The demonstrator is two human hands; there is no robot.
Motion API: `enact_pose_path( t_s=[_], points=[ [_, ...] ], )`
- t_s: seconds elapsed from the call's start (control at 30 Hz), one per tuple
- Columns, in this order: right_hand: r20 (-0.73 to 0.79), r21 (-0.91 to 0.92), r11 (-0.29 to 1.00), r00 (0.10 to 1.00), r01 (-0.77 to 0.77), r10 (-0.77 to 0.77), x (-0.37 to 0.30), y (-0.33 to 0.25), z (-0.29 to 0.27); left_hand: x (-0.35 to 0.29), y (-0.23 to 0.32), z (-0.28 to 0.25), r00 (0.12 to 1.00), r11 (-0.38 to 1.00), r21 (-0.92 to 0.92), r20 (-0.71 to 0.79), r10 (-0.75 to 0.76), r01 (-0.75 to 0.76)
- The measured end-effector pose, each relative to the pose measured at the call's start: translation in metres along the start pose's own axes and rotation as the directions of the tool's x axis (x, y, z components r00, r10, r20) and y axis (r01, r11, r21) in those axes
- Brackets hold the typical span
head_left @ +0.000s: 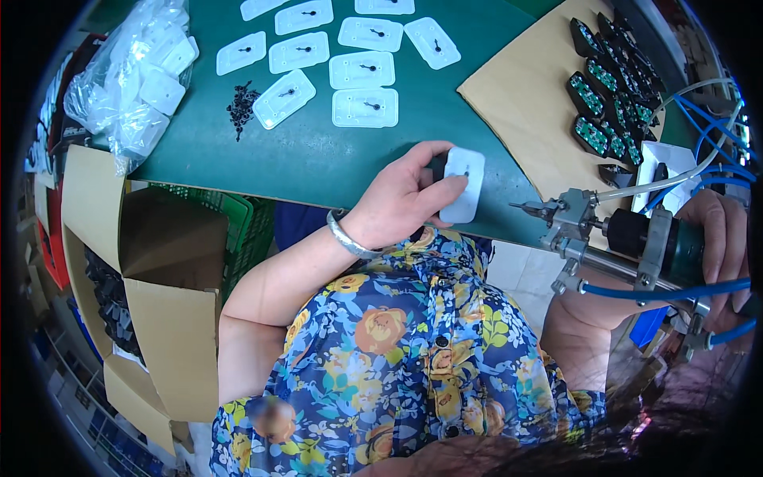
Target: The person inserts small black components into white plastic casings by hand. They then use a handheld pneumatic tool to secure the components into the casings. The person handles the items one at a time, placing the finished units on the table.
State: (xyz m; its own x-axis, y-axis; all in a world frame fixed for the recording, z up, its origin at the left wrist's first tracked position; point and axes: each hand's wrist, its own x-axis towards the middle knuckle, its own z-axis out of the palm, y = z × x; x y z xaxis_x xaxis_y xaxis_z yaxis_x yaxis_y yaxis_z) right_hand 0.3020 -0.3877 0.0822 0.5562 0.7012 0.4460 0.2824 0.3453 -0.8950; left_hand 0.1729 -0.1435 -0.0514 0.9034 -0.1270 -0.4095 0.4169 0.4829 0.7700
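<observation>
My left hand [413, 187] pinches a white plastic cover [472, 187] near the front edge of the table, thumb on its face beside a small black piece. To its right is a hose-fed power screwdriver [675, 246], its metal nozzle [528, 208] pointing left toward the cover but apart from it. The fingers of my right hand [715, 230] are wrapped around the tool's dark body. Beyond my left hand, several similar white covers [365, 107] lie on the table, each with a small black piece on it. A heap of small black pieces [241, 110] lies beside them.
A clear bag of white covers [147, 87] sits at the table's left. Black parts with green circuit boards [590, 95] stand on brown cardboard [517, 83] at the right. Blue hoses [668, 294] cross there. An open carton [171, 342] and green crate [253, 238] stand below the table's left edge.
</observation>
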Motion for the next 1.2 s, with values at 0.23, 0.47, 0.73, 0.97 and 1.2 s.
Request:
enact_pose_path(
  t_s=[0.23, 0.47, 0.73, 0.97, 1.2],
  points=[
    [-0.075, 0.056, 0.996, 0.995, 0.068, -0.063, -0.006, 0.023, 0.013, -0.002, -0.017, -0.008, 0.997, 0.999, -0.023, -0.074, 0.03, -0.032],
    [-0.106, 0.132, 0.983, 0.988, 0.13, -0.117, 0.016, -0.006, -0.023, 0.001, -0.011, -0.01, 0.988, 0.996, 0.024, -0.122, 0.09, -0.088],
    [-0.016, 0.155, 0.986, 0.998, 0.064, -0.062, 0.02, -0.022, -0.029, 0.019, -0.012, 0.002, 0.996, 0.997, -0.031, -0.056, 0.062, -0.064],
    [0.054, 0.084, 0.996, 0.998, -0.023, 0.019, 0.004, 0.002, -0.002, 0.029, -0.012, 0.019, 0.999, 0.993, -0.113, -0.007, 0.032, -0.032],
    [0.075, 0.077, 0.996, 0.997, -0.035, 0.03, 0.003, 0.011, 0.0, 0.023, -0.002, 0.022, 0.999, 0.988, -0.149, 0.03, -0.043, 0.047]
  ],
)
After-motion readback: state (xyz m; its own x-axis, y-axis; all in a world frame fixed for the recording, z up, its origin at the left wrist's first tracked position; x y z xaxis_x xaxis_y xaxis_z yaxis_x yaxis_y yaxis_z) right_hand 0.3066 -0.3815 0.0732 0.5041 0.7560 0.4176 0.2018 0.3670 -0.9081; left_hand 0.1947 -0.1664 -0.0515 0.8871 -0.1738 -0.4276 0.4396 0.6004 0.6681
